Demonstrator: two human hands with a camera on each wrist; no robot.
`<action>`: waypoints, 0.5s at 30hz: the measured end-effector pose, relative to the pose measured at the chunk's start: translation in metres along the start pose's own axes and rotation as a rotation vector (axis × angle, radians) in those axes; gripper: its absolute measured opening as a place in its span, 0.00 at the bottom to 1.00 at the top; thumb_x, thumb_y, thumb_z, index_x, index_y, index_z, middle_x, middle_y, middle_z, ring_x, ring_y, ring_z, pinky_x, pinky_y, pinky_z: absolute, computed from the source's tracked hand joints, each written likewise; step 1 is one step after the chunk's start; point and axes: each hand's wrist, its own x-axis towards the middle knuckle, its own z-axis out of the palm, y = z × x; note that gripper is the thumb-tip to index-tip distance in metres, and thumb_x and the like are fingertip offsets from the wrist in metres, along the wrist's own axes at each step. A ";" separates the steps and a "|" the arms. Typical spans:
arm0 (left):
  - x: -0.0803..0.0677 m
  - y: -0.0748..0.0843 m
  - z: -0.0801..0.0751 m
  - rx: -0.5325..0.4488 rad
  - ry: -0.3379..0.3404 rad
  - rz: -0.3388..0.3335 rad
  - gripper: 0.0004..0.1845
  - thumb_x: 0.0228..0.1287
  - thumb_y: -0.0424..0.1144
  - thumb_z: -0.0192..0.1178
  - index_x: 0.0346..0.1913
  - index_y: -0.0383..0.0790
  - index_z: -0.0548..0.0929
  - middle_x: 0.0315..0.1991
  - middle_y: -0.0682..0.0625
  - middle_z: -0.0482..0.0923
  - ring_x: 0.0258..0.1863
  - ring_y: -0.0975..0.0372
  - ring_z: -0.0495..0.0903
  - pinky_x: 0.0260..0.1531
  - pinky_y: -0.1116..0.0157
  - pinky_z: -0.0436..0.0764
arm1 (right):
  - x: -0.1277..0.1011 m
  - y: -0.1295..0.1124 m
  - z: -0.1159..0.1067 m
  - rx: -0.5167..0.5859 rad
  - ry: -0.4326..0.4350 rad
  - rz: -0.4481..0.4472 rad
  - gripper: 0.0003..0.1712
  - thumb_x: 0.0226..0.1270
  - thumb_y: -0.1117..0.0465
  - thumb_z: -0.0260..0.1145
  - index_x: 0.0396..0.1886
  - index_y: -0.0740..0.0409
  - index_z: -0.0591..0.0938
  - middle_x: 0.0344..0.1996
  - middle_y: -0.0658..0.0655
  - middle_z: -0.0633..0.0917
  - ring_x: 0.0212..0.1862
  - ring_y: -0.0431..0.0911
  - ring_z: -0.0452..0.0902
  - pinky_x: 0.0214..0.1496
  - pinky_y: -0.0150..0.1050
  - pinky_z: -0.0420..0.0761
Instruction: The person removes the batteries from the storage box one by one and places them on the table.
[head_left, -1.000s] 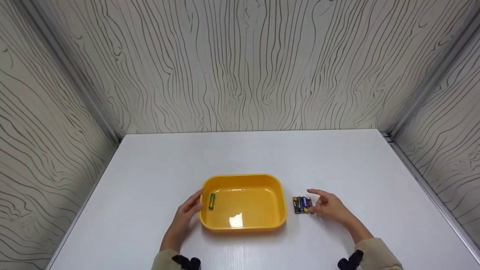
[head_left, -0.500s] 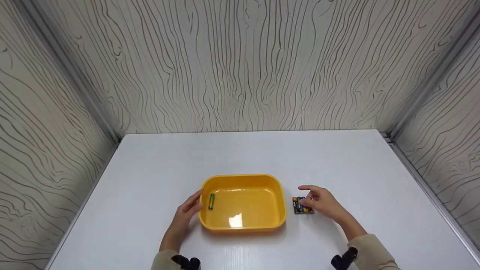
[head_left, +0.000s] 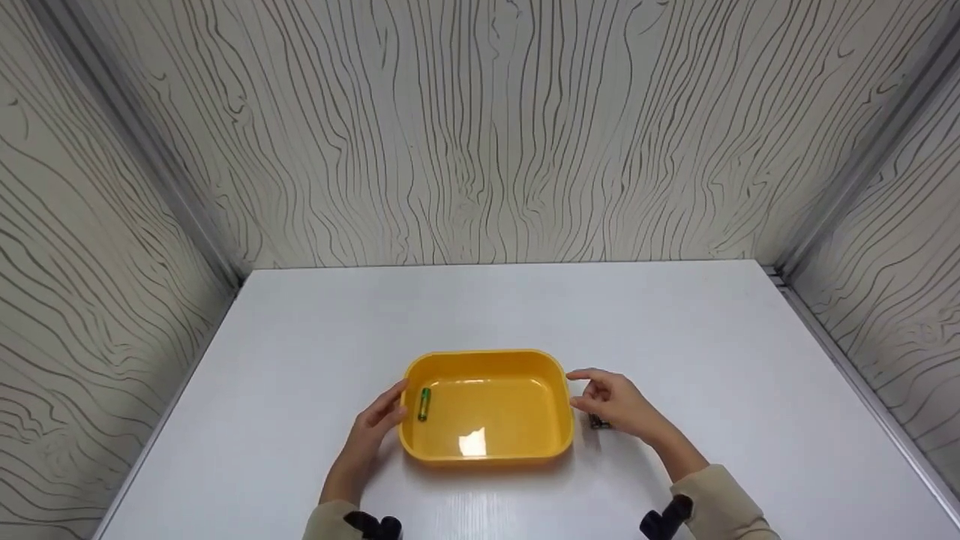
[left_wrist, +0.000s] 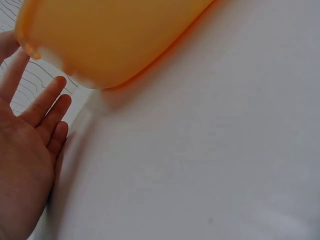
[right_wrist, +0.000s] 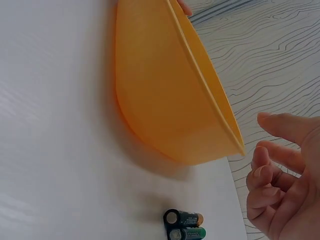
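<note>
On the white surface [head_left: 300, 337], the left hand [head_left: 373, 431] rests flat against the yellow plastic tub [head_left: 487, 448], fingers relaxed; the right hand [head_left: 615, 403] hovers loosely curled, empty, over small cylindrical batteries [right_wrist: 185, 226].

Left hand [head_left: 373, 433] lies flat with fingers straight; right hand [head_left: 616, 405] hovers, fingers loosely curled, grip empty.

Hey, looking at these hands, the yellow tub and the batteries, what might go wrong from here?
1. The right hand hovers over the batteries, hiding most of them from the head view; a blind pinch may miss or scatter them, since they look free to roll on the smooth table.
2. The left hand only rests straight fingers against the yellow tub, so a knock from the right could slide it.
</note>
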 end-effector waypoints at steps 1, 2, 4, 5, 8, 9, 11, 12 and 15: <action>0.000 0.000 0.000 0.001 -0.003 0.000 0.28 0.69 0.46 0.56 0.70 0.48 0.67 0.75 0.49 0.60 0.78 0.51 0.51 0.77 0.43 0.47 | 0.001 -0.001 0.001 -0.004 -0.001 -0.009 0.26 0.65 0.57 0.66 0.58 0.68 0.76 0.28 0.53 0.78 0.22 0.32 0.65 0.23 0.23 0.68; 0.000 0.001 0.000 -0.004 -0.003 -0.005 0.28 0.68 0.46 0.56 0.70 0.48 0.67 0.75 0.49 0.60 0.79 0.51 0.51 0.77 0.43 0.47 | 0.001 -0.002 0.002 -0.002 -0.002 -0.014 0.26 0.65 0.57 0.66 0.58 0.68 0.76 0.28 0.53 0.78 0.23 0.32 0.65 0.24 0.23 0.68; 0.000 0.001 0.000 -0.011 -0.004 -0.009 0.29 0.68 0.46 0.56 0.71 0.48 0.67 0.75 0.48 0.59 0.79 0.51 0.50 0.77 0.43 0.47 | 0.002 -0.003 0.005 0.002 -0.006 -0.018 0.27 0.65 0.57 0.66 0.58 0.69 0.76 0.28 0.53 0.78 0.23 0.31 0.66 0.24 0.22 0.68; 0.000 0.001 0.000 -0.010 -0.003 -0.013 0.29 0.68 0.46 0.56 0.71 0.48 0.67 0.76 0.48 0.59 0.79 0.51 0.50 0.77 0.43 0.46 | 0.002 -0.004 0.006 0.004 -0.009 -0.020 0.27 0.65 0.57 0.66 0.58 0.69 0.76 0.28 0.52 0.77 0.23 0.31 0.66 0.24 0.22 0.68; 0.000 0.002 0.000 -0.017 0.003 -0.027 0.30 0.68 0.47 0.57 0.71 0.49 0.67 0.76 0.48 0.58 0.79 0.50 0.49 0.77 0.43 0.46 | 0.004 -0.006 0.009 0.014 -0.014 -0.020 0.28 0.65 0.56 0.65 0.59 0.70 0.75 0.29 0.52 0.77 0.23 0.31 0.66 0.23 0.22 0.68; 0.000 0.002 0.000 -0.012 0.004 -0.030 0.30 0.67 0.48 0.57 0.71 0.49 0.67 0.76 0.48 0.58 0.79 0.50 0.49 0.77 0.43 0.46 | 0.005 -0.007 0.011 0.013 -0.016 -0.024 0.28 0.65 0.56 0.65 0.59 0.70 0.75 0.29 0.53 0.78 0.23 0.31 0.65 0.23 0.22 0.68; 0.000 0.002 0.000 -0.008 0.004 -0.038 0.30 0.67 0.49 0.57 0.71 0.50 0.67 0.76 0.49 0.58 0.79 0.51 0.49 0.77 0.43 0.46 | 0.006 -0.009 0.013 0.013 -0.022 -0.030 0.29 0.66 0.55 0.65 0.59 0.70 0.75 0.29 0.53 0.78 0.22 0.31 0.65 0.22 0.22 0.68; -0.001 0.002 0.000 -0.008 0.003 -0.040 0.30 0.67 0.50 0.57 0.71 0.50 0.67 0.76 0.49 0.58 0.79 0.51 0.49 0.77 0.43 0.46 | 0.007 -0.010 0.015 0.016 -0.025 -0.032 0.29 0.66 0.55 0.65 0.59 0.70 0.75 0.30 0.54 0.78 0.21 0.31 0.65 0.21 0.23 0.68; -0.001 0.001 0.000 -0.008 -0.003 -0.037 0.30 0.67 0.49 0.57 0.71 0.50 0.67 0.76 0.49 0.58 0.79 0.51 0.49 0.77 0.43 0.46 | 0.010 -0.014 0.020 0.028 -0.031 -0.045 0.28 0.66 0.56 0.65 0.59 0.70 0.75 0.29 0.54 0.78 0.21 0.31 0.65 0.21 0.22 0.67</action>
